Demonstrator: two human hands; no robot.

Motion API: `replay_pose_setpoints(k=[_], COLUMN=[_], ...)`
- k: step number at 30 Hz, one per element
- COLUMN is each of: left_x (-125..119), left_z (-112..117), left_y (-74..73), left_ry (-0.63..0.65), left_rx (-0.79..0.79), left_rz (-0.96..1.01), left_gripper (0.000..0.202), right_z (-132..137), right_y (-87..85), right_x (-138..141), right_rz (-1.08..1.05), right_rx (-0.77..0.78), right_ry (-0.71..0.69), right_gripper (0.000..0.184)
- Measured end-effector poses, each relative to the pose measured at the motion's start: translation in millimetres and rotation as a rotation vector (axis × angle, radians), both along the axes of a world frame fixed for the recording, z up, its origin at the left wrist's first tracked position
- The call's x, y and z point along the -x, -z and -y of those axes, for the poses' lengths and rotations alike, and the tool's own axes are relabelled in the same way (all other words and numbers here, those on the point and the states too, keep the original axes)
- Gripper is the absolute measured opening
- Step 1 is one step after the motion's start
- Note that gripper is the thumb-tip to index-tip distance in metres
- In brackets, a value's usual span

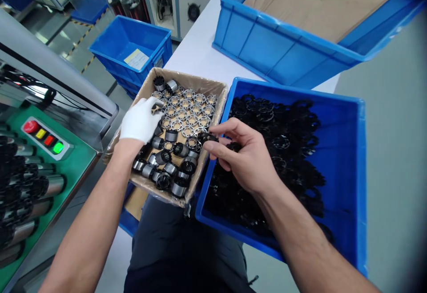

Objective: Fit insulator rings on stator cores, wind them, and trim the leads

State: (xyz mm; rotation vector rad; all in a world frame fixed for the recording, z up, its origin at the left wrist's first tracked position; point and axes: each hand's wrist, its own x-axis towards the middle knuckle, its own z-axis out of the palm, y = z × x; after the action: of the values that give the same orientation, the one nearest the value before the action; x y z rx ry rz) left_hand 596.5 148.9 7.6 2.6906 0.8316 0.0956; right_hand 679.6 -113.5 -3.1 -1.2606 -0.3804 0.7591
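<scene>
Under both grips lies the white counter, and on it, beyond my reach, a big blue crate lined with brown board. Beneath the right grip sits a nearer blue bin heaped with black rings. Just left of that grip, touching the bin's wall, stands the cardboard box packed with metal sleeves, some upright in rows, some lying loose at the near end. My left grip, gloved in white, rests at the box's left side with fingers curled over the sleeves; whether it has closed on one I cannot tell. The right grip is bare and pinches a single black ring between thumb and fingertips, just over the box's right edge and above the sleeves. I judge the step in hand to be bringing that ring to a sleeve. The next move, as I read it, calls for a sleeve presented open end up, the ring level and centred over it, and a light pinch so it does not tilt.
</scene>
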Motion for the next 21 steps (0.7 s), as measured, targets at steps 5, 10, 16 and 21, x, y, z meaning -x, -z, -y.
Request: replay_pose_setpoints(k=[5, 10, 16, 21], left_x=[-33.5, -46.2, -17.2, 12.3], left_z=[-19.3, -22.0, -10.1, 33.0], left_y=[16.5, 8.6, -16.2, -27.2], left_ry=[0.037, 0.016, -0.086, -0.259], left_rx=[-0.114, -0.109, 0.072, 1.038], left_rz=[-0.244, -0.293, 0.131, 0.577], left_gripper=[0.051, 0.04, 0.028, 0.038], right_z=[-0.6, 3.0, 3.2, 0.5], right_y=[-2.0, -3.2, -5.6, -11.7], right_x=[-2.3, 0.1, -0.5, 1.1], right_rz=[-0.116, -0.137, -0.068, -0.062], right_rx=[-0.126, -0.139, -0.173, -0.18], right_ry=[-0.044, -0.141, -0.161, -0.134], right_gripper=[0.05, 0.058, 0.06, 0.057])
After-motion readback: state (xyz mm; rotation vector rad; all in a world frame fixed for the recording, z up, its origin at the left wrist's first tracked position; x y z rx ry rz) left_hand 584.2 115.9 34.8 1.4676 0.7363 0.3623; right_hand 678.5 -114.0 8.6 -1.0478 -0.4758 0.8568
